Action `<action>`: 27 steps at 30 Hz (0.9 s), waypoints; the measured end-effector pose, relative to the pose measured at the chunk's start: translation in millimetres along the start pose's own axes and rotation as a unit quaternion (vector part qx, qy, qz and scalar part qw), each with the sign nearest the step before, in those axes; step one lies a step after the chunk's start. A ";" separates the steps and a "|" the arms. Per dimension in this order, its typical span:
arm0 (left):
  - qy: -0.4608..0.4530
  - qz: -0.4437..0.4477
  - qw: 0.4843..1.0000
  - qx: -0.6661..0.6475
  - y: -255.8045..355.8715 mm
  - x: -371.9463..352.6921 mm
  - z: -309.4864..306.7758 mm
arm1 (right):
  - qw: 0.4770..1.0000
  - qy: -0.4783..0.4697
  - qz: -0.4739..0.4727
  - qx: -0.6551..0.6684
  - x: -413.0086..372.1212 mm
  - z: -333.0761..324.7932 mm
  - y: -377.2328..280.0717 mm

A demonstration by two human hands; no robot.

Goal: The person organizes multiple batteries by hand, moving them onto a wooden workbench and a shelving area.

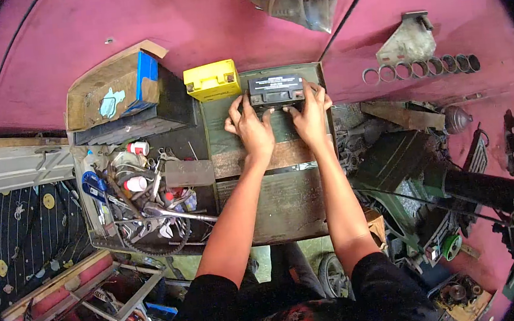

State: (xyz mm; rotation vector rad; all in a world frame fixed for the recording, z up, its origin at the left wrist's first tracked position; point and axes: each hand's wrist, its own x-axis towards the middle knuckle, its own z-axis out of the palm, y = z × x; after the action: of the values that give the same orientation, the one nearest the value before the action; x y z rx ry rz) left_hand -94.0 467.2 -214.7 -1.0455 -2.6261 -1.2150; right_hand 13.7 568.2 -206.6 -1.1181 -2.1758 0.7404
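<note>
A black battery with a printed label [275, 84] rests at the back of the dark workbench [286, 201], near the pink wall. My left hand [254, 129] grips its left side, with fingers at the edge and the thumb near the front. On its right side my right hand [308, 114] is closed in the same way. Just left of the black battery stands a yellow battery [212, 80], which neither hand touches.
A cardboard box with a blue side [89, 103] sits at the back left. Wrenches, bottles and mixed tools fill the tray [88, 206] on the left. Metal rings [419, 69] hang on the right wall, above a green machine [394, 158].
</note>
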 end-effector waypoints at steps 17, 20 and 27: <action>0.140 -0.095 0.983 0.070 8.2 16.9 14.3 | 0.992 0.079 -0.069 -0.063 16.9 34.1 1.9; 0.151 -0.136 0.977 0.071 6.8 17.6 19.4 | 0.991 0.097 -0.051 -0.077 12.8 47.0 6.5; 0.168 -0.120 0.976 0.066 2.6 28.8 21.1 | 0.992 0.100 -0.045 -0.063 21.6 52.9 -1.6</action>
State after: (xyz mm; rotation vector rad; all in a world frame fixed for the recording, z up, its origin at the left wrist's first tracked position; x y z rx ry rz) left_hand -110.1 499.0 -218.1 -0.4615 -2.5692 -1.1212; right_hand -34.7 574.5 -236.3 -1.0967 -2.1105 0.4376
